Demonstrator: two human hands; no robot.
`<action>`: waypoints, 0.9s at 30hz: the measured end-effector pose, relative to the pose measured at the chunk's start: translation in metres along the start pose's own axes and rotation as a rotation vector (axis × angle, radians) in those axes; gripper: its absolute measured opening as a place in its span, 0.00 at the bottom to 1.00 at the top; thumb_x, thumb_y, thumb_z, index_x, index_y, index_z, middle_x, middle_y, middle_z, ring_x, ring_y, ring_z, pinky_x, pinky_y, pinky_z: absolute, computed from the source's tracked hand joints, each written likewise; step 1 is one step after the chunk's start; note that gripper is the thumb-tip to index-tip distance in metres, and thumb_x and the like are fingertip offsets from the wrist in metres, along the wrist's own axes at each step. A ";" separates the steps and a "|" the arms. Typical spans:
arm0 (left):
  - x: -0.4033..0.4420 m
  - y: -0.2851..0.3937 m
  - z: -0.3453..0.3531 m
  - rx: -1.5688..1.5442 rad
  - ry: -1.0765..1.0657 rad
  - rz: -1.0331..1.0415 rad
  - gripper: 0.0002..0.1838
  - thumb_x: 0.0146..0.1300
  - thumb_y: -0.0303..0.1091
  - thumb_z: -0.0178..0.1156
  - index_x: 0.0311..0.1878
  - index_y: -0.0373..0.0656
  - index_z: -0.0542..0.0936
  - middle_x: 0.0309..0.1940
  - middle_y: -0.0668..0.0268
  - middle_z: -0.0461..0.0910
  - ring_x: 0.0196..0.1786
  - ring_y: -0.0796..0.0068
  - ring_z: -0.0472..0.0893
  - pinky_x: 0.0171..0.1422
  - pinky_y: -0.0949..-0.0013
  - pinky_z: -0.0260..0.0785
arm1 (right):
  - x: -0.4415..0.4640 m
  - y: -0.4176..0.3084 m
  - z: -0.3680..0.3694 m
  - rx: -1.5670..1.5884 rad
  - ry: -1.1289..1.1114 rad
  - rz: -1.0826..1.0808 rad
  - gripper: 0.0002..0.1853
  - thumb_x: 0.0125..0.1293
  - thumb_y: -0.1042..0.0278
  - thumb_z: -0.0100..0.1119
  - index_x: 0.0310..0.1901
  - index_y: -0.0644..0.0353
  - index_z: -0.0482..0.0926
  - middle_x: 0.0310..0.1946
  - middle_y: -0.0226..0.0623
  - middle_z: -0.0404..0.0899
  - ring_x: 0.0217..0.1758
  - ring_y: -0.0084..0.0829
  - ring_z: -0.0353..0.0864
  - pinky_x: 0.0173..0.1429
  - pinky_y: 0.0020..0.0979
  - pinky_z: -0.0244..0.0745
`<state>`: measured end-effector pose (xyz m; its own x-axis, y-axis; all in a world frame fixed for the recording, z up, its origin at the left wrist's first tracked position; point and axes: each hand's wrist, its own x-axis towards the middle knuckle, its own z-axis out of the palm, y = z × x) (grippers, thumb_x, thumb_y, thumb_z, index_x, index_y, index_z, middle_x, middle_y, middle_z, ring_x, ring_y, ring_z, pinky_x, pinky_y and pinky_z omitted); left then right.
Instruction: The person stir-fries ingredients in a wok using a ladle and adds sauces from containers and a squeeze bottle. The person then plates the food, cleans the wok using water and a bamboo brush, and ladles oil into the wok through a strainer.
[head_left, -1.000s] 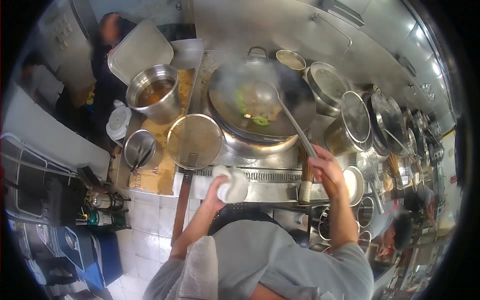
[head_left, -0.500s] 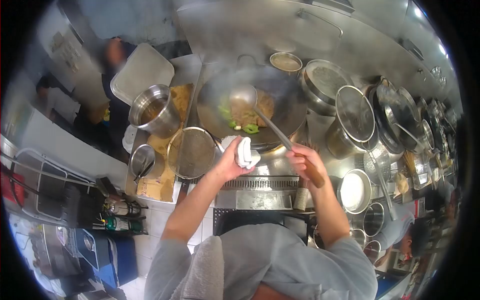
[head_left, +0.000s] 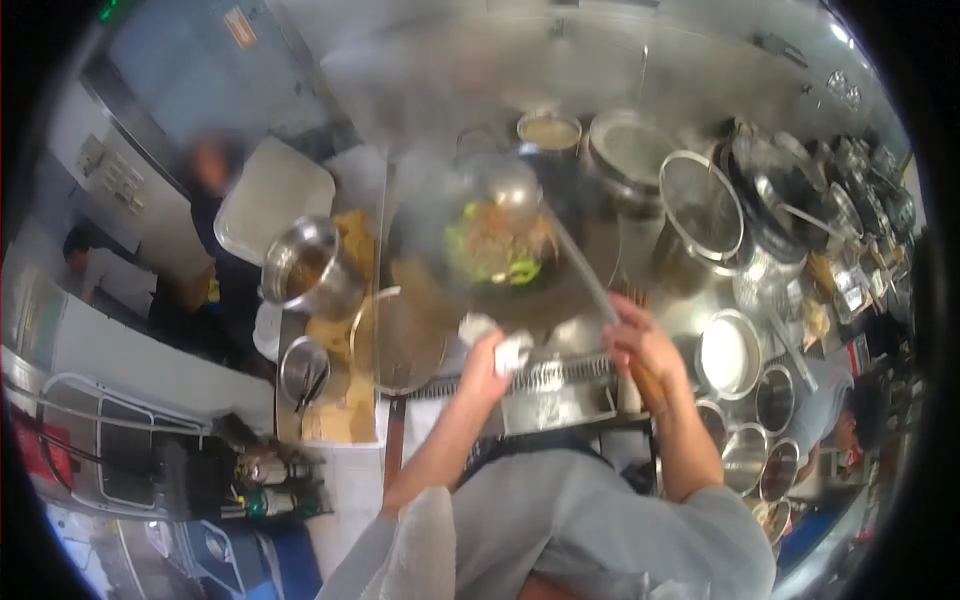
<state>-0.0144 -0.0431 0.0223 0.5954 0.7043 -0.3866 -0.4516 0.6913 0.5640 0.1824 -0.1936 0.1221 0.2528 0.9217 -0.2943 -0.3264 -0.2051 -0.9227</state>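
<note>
Left grip [head_left: 487,370] clasped a cloth [head_left: 514,353] near the wok [head_left: 422,232], likely against heat; right grip [head_left: 643,347] held a ladle [head_left: 574,253], its long handle likely for reach.

Steam blurs the far rim of my wok [head_left: 587,222], leaving the food [head_left: 500,250] inside too hazy to sort. Nearer me than the wok, my left hand [head_left: 486,366] hides part of the cloth [head_left: 513,353]. Left of the wok, a tray [head_left: 275,205] half-covers a person [head_left: 204,215].

A commercial kitchen; large steaming wok [head_left: 588,215], mesh strainer [head_left: 405,345], clustered steel pots [head_left: 745,458], metal back wall [head_left: 700,85]
</note>
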 end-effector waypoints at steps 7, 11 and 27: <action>-0.023 0.015 0.020 0.106 0.006 -0.144 0.07 0.64 0.36 0.51 0.38 0.45 0.74 0.35 0.60 0.80 0.40 0.65 0.80 0.38 0.62 0.74 | -0.020 0.025 0.028 -0.137 0.053 -0.027 0.33 0.62 0.73 0.53 0.70 0.64 0.56 0.18 0.28 0.67 0.15 0.20 0.66 0.16 0.25 0.66; 0.036 0.009 -0.016 0.031 0.110 -0.084 0.08 0.65 0.38 0.51 0.37 0.45 0.75 0.35 0.61 0.81 0.40 0.65 0.81 0.38 0.60 0.73 | -0.032 0.014 0.054 0.008 -0.051 0.091 0.33 0.61 0.74 0.54 0.69 0.64 0.58 0.18 0.28 0.66 0.15 0.19 0.64 0.17 0.24 0.65; 0.023 0.013 -0.028 0.053 -0.035 -0.052 0.05 0.65 0.35 0.50 0.38 0.45 0.73 0.36 0.59 0.81 0.40 0.61 0.81 0.34 0.60 0.73 | -0.031 0.008 0.028 -0.670 -0.030 -0.042 0.32 0.64 0.70 0.56 0.70 0.60 0.59 0.26 0.30 0.71 0.18 0.19 0.68 0.20 0.24 0.65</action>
<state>-0.0253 -0.0137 -0.0002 0.6406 0.6607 -0.3914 -0.3841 0.7170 0.5817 0.1465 -0.2146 0.1309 0.2243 0.9401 -0.2566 0.3220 -0.3200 -0.8910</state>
